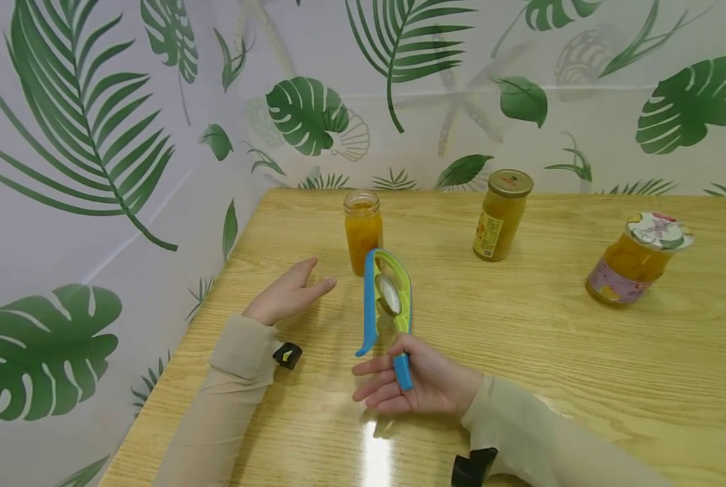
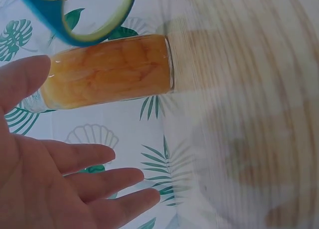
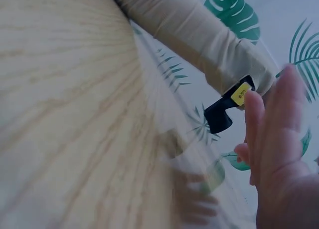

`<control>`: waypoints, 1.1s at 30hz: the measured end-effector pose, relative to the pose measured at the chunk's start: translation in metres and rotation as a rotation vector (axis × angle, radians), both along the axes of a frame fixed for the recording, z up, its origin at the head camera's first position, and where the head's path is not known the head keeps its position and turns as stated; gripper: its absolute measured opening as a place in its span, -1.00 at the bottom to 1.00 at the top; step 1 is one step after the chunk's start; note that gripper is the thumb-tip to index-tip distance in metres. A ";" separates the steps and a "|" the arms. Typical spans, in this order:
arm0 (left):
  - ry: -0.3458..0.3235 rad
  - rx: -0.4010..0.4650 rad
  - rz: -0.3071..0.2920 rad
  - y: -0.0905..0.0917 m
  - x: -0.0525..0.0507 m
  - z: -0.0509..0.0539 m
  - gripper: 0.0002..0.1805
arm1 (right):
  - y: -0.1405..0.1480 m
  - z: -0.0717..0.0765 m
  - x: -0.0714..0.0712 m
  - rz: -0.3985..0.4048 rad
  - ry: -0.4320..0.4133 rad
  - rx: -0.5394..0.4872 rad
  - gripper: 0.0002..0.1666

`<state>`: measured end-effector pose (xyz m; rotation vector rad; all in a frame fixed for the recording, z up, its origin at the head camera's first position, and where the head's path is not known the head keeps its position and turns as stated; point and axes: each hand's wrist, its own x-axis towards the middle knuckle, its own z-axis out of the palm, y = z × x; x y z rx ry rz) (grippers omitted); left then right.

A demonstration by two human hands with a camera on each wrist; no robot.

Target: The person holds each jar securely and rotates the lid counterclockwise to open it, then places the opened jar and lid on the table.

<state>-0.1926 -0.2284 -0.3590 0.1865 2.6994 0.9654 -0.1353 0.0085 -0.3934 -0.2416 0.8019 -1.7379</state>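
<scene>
My right hand [image 1: 420, 379] pinches one handle of a blue and lime-green jar opener [image 1: 370, 297] between thumb and fingers, the other fingers extended. Between the opener's toothed arms sits a round metal lid [image 1: 390, 295], tilted on edge. Just behind the opener stands an uncovered glass jar [image 1: 363, 233] of orange fruit, upright on the table. My left hand [image 1: 289, 291] hovers left of this jar, fingers spread and holding nothing. In the left wrist view, the jar [image 2: 109, 72] lies beyond the thumb. The right wrist view shows my right hand [image 3: 284, 139] from the side, without the opener.
A tall jar with a gold lid [image 1: 501, 216] stands at the back of the wooden table [image 1: 551, 318]. Farther right is a squat jar with a patterned cover [image 1: 637, 260]. A leaf-patterned sheet [image 1: 423, 149] borders the table's back and left edges.
</scene>
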 end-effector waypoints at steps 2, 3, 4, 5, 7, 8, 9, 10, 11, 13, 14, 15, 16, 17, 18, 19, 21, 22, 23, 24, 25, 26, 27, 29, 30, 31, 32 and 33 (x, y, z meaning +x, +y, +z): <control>-0.004 0.000 0.004 0.000 0.000 -0.001 -0.19 | 0.001 0.001 -0.001 0.007 -0.018 -0.019 -0.40; -0.001 0.001 0.001 0.001 0.000 -0.001 -0.19 | 0.002 0.001 -0.001 0.003 -0.019 -0.025 -0.43; 0.002 0.003 -0.002 0.001 0.000 -0.001 -0.20 | 0.002 0.001 0.000 -0.005 -0.018 -0.029 -0.45; 0.003 0.002 -0.002 0.001 0.000 -0.002 -0.20 | 0.001 0.002 0.000 -0.017 -0.018 -0.030 -0.49; 0.011 0.003 -0.008 0.001 0.000 -0.002 -0.20 | 0.001 0.003 0.001 -0.056 -0.005 -0.022 -0.57; 0.013 0.005 -0.011 0.001 0.000 -0.002 -0.20 | 0.001 0.003 0.001 -0.082 -0.001 -0.015 -0.60; 0.014 0.008 -0.014 0.001 0.000 -0.002 -0.21 | 0.001 0.004 0.002 -0.111 0.009 -0.002 -0.63; 0.013 0.011 -0.013 0.002 0.000 -0.002 -0.20 | 0.001 0.004 0.002 -0.139 0.019 0.010 -0.65; 0.012 0.011 -0.013 0.002 0.000 -0.002 -0.20 | 0.001 0.005 0.002 -0.165 0.023 0.021 -0.67; 0.010 0.015 -0.009 0.002 0.001 -0.002 -0.19 | 0.000 0.005 0.002 -0.204 0.032 0.054 -0.69; 0.007 0.015 -0.006 0.002 0.001 -0.002 -0.19 | 0.000 0.005 0.002 -0.215 0.036 0.067 -0.69; 0.008 0.014 -0.006 0.003 0.001 -0.002 -0.17 | 0.000 0.005 0.002 -0.219 0.042 0.079 -0.70; 0.019 0.007 -0.011 0.003 0.002 -0.003 -0.15 | 0.000 0.004 0.002 -0.216 0.041 0.086 -0.71; 0.020 0.003 -0.011 0.003 0.002 -0.003 -0.14 | -0.001 0.004 0.002 -0.213 0.040 0.094 -0.71; 0.018 0.004 -0.010 0.003 0.002 -0.003 -0.13 | -0.001 0.003 0.003 -0.207 0.046 0.099 -0.71; 0.021 0.002 -0.013 0.003 0.002 -0.002 -0.13 | -0.001 0.003 0.003 -0.200 0.056 0.102 -0.70; 0.024 0.000 -0.017 0.003 0.002 -0.003 -0.15 | -0.001 0.002 0.003 -0.189 0.078 0.103 -0.67; 0.025 -0.001 -0.017 0.003 0.002 -0.003 -0.16 | -0.001 0.002 0.003 -0.185 0.086 0.100 -0.65; 0.016 0.000 -0.012 0.004 0.001 -0.003 -0.19 | -0.001 0.002 0.004 -0.181 0.094 0.093 -0.63; 0.017 -0.004 -0.015 0.004 0.001 -0.003 -0.21 | -0.002 0.002 0.004 -0.176 0.100 0.082 -0.60; 0.021 -0.010 -0.018 0.004 0.001 -0.003 -0.22 | -0.002 0.002 0.004 -0.170 0.105 0.069 -0.58; 0.023 -0.014 -0.019 0.004 0.001 -0.004 -0.22 | -0.002 0.002 0.004 -0.165 0.105 0.056 -0.56; 0.021 -0.016 -0.018 0.004 0.001 -0.004 -0.23 | -0.002 0.002 0.004 -0.160 0.103 0.046 -0.55; 0.020 -0.018 -0.018 0.003 0.000 -0.004 -0.23 | -0.002 0.003 0.005 -0.152 0.102 0.037 -0.54; 0.018 -0.016 -0.018 0.004 0.001 -0.004 -0.23 | -0.002 0.003 0.005 -0.148 0.101 0.039 -0.53; 0.016 -0.011 -0.015 0.004 0.000 -0.004 -0.23 | -0.002 0.003 0.005 -0.145 0.098 0.040 -0.54; 0.014 -0.005 -0.013 0.004 0.000 -0.004 -0.23 | -0.002 0.004 0.005 -0.144 0.095 0.046 -0.54; 0.012 -0.002 -0.013 0.004 0.001 -0.004 -0.23 | -0.002 0.004 0.005 -0.142 0.092 0.050 -0.54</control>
